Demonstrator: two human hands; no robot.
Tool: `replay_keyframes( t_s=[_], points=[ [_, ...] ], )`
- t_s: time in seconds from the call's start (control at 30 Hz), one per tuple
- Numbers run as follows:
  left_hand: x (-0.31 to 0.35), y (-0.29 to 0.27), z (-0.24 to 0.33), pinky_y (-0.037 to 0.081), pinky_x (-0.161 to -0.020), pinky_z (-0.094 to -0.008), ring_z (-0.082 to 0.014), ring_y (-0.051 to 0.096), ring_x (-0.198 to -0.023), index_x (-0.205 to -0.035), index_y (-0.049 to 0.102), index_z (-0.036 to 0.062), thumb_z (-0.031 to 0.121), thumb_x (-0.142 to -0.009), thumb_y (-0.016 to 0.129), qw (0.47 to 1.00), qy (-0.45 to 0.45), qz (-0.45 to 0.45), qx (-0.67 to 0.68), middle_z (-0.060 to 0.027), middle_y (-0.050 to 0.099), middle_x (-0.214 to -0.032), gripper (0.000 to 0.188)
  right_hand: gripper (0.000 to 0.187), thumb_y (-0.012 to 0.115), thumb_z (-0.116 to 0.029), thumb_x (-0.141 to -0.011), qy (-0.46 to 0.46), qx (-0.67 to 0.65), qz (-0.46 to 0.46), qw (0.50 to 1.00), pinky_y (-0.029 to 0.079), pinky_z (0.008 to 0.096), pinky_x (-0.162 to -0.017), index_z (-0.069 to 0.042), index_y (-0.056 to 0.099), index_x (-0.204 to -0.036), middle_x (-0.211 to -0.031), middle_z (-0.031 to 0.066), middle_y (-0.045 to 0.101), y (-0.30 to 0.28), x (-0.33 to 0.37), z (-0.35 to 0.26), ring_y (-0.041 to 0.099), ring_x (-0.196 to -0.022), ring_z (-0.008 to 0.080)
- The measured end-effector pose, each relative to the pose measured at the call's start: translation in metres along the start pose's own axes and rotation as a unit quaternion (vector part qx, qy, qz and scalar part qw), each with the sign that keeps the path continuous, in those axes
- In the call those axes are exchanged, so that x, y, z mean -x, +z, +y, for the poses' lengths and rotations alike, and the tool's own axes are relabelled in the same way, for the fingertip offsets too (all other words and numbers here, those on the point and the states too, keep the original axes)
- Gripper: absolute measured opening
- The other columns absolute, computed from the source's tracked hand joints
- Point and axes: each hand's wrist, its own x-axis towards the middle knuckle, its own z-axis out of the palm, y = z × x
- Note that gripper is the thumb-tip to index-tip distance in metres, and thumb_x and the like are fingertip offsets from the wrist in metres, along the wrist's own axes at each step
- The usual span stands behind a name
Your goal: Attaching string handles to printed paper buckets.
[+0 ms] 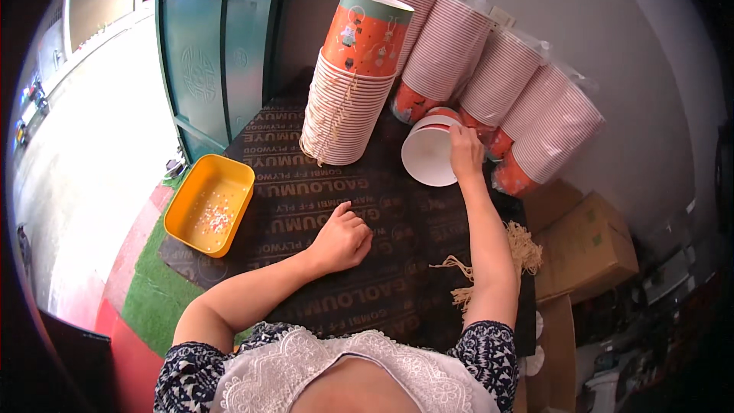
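I see smooth paper buckets (367,42) far off, a glossy yellow plastic basin (212,182) left, a smooth dark counter (325,306), and rough, fibrous string (525,248) near right.

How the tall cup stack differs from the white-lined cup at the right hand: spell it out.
The tall stack stands bottoms-up, while the cup gripped by the right hand is tipped, its mouth facing the camera. The stack is far taller than the cup. Beige strings hang along the stack; none show on the cup. Both have pale rims.
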Motion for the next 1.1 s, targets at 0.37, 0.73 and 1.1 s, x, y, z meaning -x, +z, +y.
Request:
replay_keyframes(
  t_s=[0.37, 0.73, 1.1],
  points=[
    [-0.001, 0.003, -0.001, 0.039, -0.101, -0.0513, -0.0278, 0.060, -0.077, -0.071, 0.061, 0.0038, 0.008, -0.075, 0.064, 1.000, -0.007, -0.024, 0.002, -0.0102, 0.057, -0.069, 0.007, 0.012, 0.053, 0.000, -0.079, 0.013, -0.120, -0.074, 0.990, 0.048, 0.0490, -0.068, -0.002, 0.047, -0.089, -0.078, 0.0203, 0.061, -0.032, 0.011, -0.018, 0.059, -0.078, 0.0393],
    [0.000, 0.001, 0.001, 0.041, -0.097, -0.0507, -0.0306, 0.061, -0.078, -0.074, 0.061, 0.0018, 0.008, -0.075, 0.064, 0.999, -0.021, 0.027, 0.028, -0.0127, 0.060, -0.072, 0.007, 0.014, 0.057, -0.006, -0.078, 0.146, -0.189, -0.035, 0.970, 0.048, 0.0524, -0.062, -0.003, 0.046, -0.086, -0.077, 0.0220, 0.059, -0.077, 0.017, -0.043, 0.061, -0.071, 0.0438],
    [-0.019, -0.042, 0.034, 0.022, -0.107, -0.0614, -0.0395, 0.042, -0.122, -0.116, 0.053, 0.0041, 0.012, -0.067, 0.075, 0.987, 0.049, 0.132, -0.074, -0.0166, 0.050, -0.124, 0.055, 0.011, 0.058, -0.007, -0.074, 0.412, -0.478, -0.204, 0.749, 0.044, 0.0346, -0.033, 0.000, 0.052, -0.068, -0.058, 0.0098, 0.058, -0.126, 0.020, -0.086, 0.055, -0.042, 0.0183]
  ],
)
